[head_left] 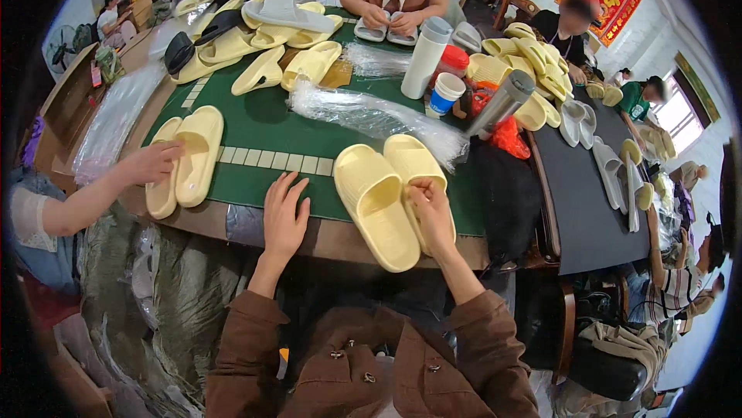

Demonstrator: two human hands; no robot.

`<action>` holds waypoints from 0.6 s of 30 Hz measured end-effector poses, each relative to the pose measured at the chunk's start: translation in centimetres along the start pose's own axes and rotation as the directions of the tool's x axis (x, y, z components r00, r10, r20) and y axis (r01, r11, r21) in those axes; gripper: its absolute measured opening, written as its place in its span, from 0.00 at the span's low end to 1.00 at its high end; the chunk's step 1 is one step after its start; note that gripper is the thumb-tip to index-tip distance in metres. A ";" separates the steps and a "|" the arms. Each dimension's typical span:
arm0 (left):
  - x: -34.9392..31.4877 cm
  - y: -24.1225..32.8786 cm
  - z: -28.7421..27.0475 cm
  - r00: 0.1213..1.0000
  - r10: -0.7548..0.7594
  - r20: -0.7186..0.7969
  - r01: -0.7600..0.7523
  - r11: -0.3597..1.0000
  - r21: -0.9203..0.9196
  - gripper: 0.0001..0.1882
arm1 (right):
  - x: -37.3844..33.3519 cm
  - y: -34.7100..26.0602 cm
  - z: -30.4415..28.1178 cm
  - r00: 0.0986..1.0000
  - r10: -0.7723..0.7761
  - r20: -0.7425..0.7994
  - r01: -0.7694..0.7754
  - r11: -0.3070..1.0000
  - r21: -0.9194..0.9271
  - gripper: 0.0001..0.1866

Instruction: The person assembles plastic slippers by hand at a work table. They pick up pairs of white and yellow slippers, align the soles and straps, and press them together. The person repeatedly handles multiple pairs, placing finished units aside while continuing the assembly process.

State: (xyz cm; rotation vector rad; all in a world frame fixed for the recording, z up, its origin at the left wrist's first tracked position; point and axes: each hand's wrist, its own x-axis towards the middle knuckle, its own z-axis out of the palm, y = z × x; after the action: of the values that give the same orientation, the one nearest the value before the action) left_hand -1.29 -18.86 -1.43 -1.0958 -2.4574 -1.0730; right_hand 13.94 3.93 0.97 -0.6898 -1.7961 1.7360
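Note:
In front of me, a pair of pale yellow slippers lies at the table's near edge, toes pointing away: a left slipper (363,178) and a right slipper (410,155) side by side. My right hand (433,217) is closed at the right slipper, fingers curled against its strap's rear edge; the fingertips are partly hidden. My left hand (284,221) is open, fingers stretched over the table's edge, left of the pair and holding nothing. Farther left, a co-worker's hand (154,161) touches another yellow pair (199,155).
Clear plastic bags (379,116) lie across the green table (263,120). Beyond stand a white bottle (427,58), a paper cup (446,93) and a grey flask (502,101). Slippers pile up at the back left (270,35) and right (533,58). Co-workers sit around.

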 end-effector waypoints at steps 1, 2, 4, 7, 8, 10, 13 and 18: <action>-0.3 0.2 0.1 1.000 -0.005 0.001 0.005 0.999 -0.039 0.18 | -0.3 -0.2 -0.3 1.000 0.001 0.006 -0.001 1.000 0.016 0.12; -0.5 0.4 0.3 1.000 -0.009 0.002 0.009 0.997 -0.079 0.18 | -0.6 -0.6 -0.6 1.000 0.001 0.012 -0.002 0.999 0.033 0.13; -0.8 1.7 0.4 1.000 -0.009 0.009 0.010 0.984 -0.177 0.18 | -1.0 0.0 -2.0 0.999 -0.041 0.026 0.038 0.994 0.106 0.12; -0.9 5.0 1.3 0.998 0.050 -0.042 -0.060 0.957 -0.285 0.18 | -1.8 -0.6 -3.6 0.999 0.038 0.015 -0.040 0.985 0.170 0.12; -0.5 6.4 1.7 0.992 0.119 -0.042 -0.126 0.958 -0.258 0.19 | -1.9 -0.3 -4.2 1.000 0.015 -0.027 -0.009 0.982 0.190 0.13; 0.5 9.2 1.9 0.976 0.216 0.000 -0.212 0.958 -0.192 0.21 | -2.4 -0.2 -5.6 1.000 0.029 -0.010 -0.026 0.972 0.234 0.14; 3.0 12.1 3.6 0.953 0.304 -0.001 -0.304 0.951 -0.059 0.24 | -3.3 -1.0 -5.8 1.000 0.000 0.000 0.000 0.960 0.281 0.17; 6.3 12.9 8.0 0.916 0.398 0.054 -0.401 0.906 0.136 0.27 | -4.7 -4.1 -5.8 0.999 0.008 0.051 -0.023 0.957 0.290 0.23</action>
State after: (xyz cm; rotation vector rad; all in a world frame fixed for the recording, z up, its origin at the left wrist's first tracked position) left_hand 4.24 -3.97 2.84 -1.4855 -2.1483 -0.7453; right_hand 21.39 4.71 5.06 -0.5426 -1.5240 1.9895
